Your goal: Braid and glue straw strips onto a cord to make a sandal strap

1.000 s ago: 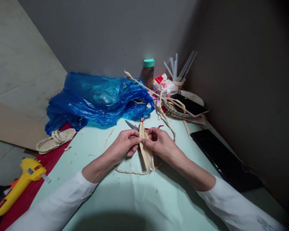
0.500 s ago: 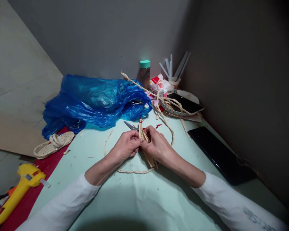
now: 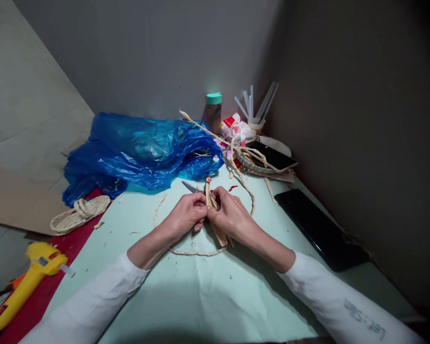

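Observation:
A bundle of pale dried fibre strips (image 3: 220, 236), bound with red at its top end, stands tilted between my hands. My left hand (image 3: 188, 212) is closed, its thumb and fingers pinching the bundle's left side. From the right, my right hand (image 3: 231, 212) grips the same strips, fingers curled behind them. The fingertips of both hands nearly meet, so the exact grip is partly hidden. Just behind lies a pair of scissors (image 3: 190, 187), blades pointing left, mostly covered by the hands. A braided cord (image 3: 200, 253) loops on the table around the hands. Red scraps (image 3: 232, 188) lie beside the bundle.
A crumpled blue plastic bag (image 3: 139, 148) fills the back left. A coiled cord (image 3: 80, 215) and a yellow glue gun (image 3: 32, 277) lie left. Behind stand a green-lidded jar (image 3: 214, 112) and a cup of glue sticks (image 3: 257, 125). A black tablet-like slab (image 3: 318, 229) lies right.
The view has shifted slightly. The red-tied tip of the bundle now tilts a little more toward me. Both hands keep nearly the same grip.

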The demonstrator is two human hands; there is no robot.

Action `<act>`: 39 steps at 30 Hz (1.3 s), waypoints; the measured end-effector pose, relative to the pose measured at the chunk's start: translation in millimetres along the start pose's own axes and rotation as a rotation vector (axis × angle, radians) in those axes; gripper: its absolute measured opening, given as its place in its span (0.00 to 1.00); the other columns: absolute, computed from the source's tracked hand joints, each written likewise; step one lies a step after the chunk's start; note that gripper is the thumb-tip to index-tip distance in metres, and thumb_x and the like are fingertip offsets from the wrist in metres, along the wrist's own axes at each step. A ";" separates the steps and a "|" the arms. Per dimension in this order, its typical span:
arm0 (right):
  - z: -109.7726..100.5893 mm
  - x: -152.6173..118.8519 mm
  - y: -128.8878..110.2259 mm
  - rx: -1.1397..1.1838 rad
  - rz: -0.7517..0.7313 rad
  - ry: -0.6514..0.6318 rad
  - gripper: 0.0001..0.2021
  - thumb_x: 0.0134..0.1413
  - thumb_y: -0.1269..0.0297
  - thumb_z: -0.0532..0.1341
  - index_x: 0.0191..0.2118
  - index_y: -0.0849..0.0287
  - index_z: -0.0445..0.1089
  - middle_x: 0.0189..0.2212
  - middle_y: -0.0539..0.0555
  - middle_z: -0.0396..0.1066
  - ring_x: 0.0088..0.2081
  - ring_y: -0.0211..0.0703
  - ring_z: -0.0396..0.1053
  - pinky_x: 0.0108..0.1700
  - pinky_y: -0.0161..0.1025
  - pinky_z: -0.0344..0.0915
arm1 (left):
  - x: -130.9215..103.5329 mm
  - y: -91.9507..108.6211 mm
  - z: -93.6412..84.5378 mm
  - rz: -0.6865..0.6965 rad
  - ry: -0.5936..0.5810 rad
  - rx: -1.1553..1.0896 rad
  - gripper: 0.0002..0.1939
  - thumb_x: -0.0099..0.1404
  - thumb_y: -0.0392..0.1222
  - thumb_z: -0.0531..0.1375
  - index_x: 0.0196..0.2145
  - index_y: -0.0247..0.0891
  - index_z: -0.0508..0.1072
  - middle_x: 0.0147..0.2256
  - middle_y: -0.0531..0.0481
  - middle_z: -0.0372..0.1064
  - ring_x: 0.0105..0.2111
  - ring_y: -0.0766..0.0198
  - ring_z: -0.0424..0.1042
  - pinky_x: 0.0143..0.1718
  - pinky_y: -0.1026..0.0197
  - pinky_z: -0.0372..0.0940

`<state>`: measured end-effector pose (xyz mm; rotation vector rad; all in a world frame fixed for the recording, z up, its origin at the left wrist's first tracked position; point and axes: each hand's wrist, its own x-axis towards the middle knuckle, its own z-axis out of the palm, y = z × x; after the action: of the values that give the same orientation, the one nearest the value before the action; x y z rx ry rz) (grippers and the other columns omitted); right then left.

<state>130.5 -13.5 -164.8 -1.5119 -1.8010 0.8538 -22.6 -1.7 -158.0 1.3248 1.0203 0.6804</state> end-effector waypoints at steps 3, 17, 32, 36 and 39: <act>-2.4 2.9 2.5 0.095 0.034 -0.022 0.06 0.45 0.65 0.58 0.31 0.56 0.59 0.25 0.48 0.65 0.28 0.41 0.61 0.29 0.36 0.52 | -1.4 0.2 0.7 -0.003 0.031 -0.015 0.03 0.57 0.36 0.59 0.30 0.35 0.66 0.15 0.61 0.57 0.12 0.76 0.55 0.15 0.71 0.49; -1.9 4.4 10.5 0.111 0.017 -0.072 0.05 0.47 0.67 0.57 0.33 0.56 0.60 0.27 0.48 0.65 0.30 0.41 0.63 0.32 0.37 0.56 | -4.2 3.2 6.9 -0.089 0.094 -0.069 0.05 0.53 0.36 0.60 0.28 0.35 0.65 0.14 0.64 0.51 0.12 0.78 0.44 0.12 0.72 0.39; -6.6 0.1 6.7 0.045 -0.063 -0.125 0.06 0.52 0.67 0.54 0.35 0.55 0.55 0.28 0.48 0.62 0.30 0.42 0.61 0.31 0.37 0.52 | -2.1 3.7 2.0 -0.055 -0.022 -0.061 0.01 0.55 0.33 0.59 0.28 0.34 0.69 0.13 0.60 0.58 0.09 0.76 0.54 0.12 0.73 0.48; -14.0 7.3 12.9 0.232 0.033 -0.198 0.06 0.47 0.68 0.58 0.33 0.56 0.59 0.27 0.48 0.63 0.30 0.41 0.61 0.32 0.37 0.55 | -1.8 3.4 -10.8 -0.075 -0.039 -0.123 0.04 0.58 0.35 0.62 0.30 0.31 0.72 0.16 0.54 0.66 0.10 0.76 0.57 0.12 0.73 0.49; -18.7 11.7 16.0 0.313 0.089 -0.234 0.07 0.46 0.66 0.58 0.33 0.58 0.61 0.26 0.48 0.64 0.28 0.40 0.62 0.30 0.36 0.57 | 0.6 4.4 -20.0 -0.078 -0.031 -0.213 0.05 0.55 0.34 0.64 0.29 0.29 0.73 0.23 0.47 0.73 0.17 0.72 0.67 0.18 0.72 0.58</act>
<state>153.1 1.6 -165.9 -1.3400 -1.6707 1.3359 -39.5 8.6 -152.7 1.1018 0.9425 0.6871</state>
